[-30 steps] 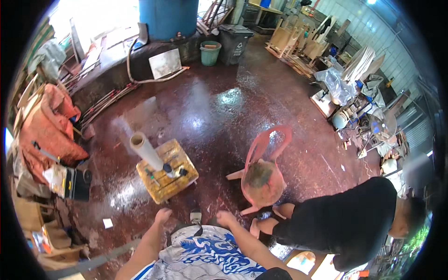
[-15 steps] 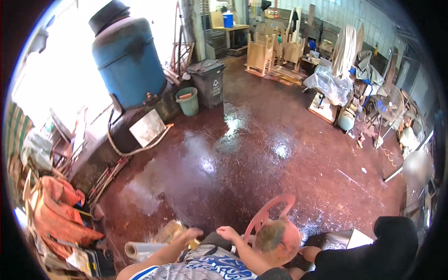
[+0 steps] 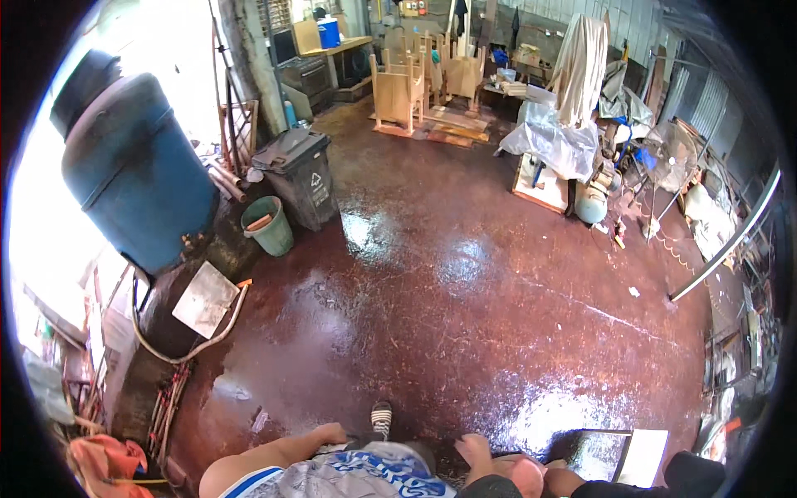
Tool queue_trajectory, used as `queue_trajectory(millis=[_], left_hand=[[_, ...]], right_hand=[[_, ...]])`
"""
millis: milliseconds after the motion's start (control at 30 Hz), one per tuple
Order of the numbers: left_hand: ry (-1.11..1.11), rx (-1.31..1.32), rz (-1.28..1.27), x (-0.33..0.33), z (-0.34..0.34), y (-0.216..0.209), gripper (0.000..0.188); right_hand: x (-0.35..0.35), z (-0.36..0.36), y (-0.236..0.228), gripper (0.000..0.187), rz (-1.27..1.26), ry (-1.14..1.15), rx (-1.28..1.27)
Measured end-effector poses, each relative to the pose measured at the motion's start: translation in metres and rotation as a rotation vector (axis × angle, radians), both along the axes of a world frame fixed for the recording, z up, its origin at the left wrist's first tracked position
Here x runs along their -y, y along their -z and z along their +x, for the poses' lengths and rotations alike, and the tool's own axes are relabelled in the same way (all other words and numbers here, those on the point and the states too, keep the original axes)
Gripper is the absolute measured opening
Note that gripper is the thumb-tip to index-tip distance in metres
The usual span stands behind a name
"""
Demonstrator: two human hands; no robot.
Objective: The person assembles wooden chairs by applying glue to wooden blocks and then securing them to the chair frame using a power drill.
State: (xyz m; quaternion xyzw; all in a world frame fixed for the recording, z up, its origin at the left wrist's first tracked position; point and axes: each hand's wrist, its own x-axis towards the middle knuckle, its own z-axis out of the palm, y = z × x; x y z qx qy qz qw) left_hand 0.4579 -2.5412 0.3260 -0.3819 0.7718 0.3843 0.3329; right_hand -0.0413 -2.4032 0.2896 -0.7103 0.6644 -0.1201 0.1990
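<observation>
At the bottom centre of the head view, my left hand (image 3: 334, 432) is beside my dark shorts, below the wet floor. Its fingers are too small and turned to read, and no object shows in it. Farther right, my right hand (image 3: 473, 448) is raised with its fingers loosely apart, holding nothing visible. Close beside it is a rounded pink shape (image 3: 527, 477), mostly cut off by the lower edge, whose kind I cannot make out. A foot in a striped black-and-white shoe (image 3: 381, 417) stands on the floor between my hands.
A wet reddish floor (image 3: 432, 315) spreads ahead. Left are a blue tank (image 3: 141, 174), a black wheeled bin (image 3: 299, 178) and a green bucket (image 3: 270, 228). Wooden chairs (image 3: 403, 91) and plastic-covered equipment (image 3: 552, 141) stand farther off. A person in black (image 3: 693, 475) sits by a white panel (image 3: 643, 456).
The view has shifted right and forward. My hands have moved apart, the right one going right. The pink chair back, clear plastic roll and gold-coloured bag have left the view.
</observation>
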Motion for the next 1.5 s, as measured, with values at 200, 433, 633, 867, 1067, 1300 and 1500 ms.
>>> queue_trajectory(millis=[200,433,633,867,1067,1300,1500], left_hand=[[0.028,0.115,0.085,0.219,-0.06,-0.064,0.04],[0.029,0.103,0.19,0.454,-0.098,-0.002,0.036],[-1.675,-0.547,0.159,0.643,-0.154,-0.101,0.026],[-0.676,0.213,-0.524,0.746,-0.079,-0.004,0.023],[-0.374,0.068,-0.534,0.996,-0.141,0.013,0.021],[-1.122,-0.375,-0.442,1.471,-0.289,-0.073,0.035],[-1.038,-0.583,-0.483,1.791,-0.447,-0.133,0.034]], right_hand=[[0.049,-0.019,-0.099,0.049,0.267,0.67,0.572],[0.318,-0.081,-0.051,0.031,0.635,0.567,0.236],[0.693,-0.26,0.027,0.021,0.361,0.148,-0.207],[1.266,-0.196,-0.216,0.037,-0.037,0.292,0.558],[1.389,-0.291,-0.167,0.043,-0.029,0.287,0.589],[1.122,-0.453,-0.057,0.033,0.651,0.185,-0.213],[1.261,-0.432,-0.105,0.03,0.97,0.698,0.081]])
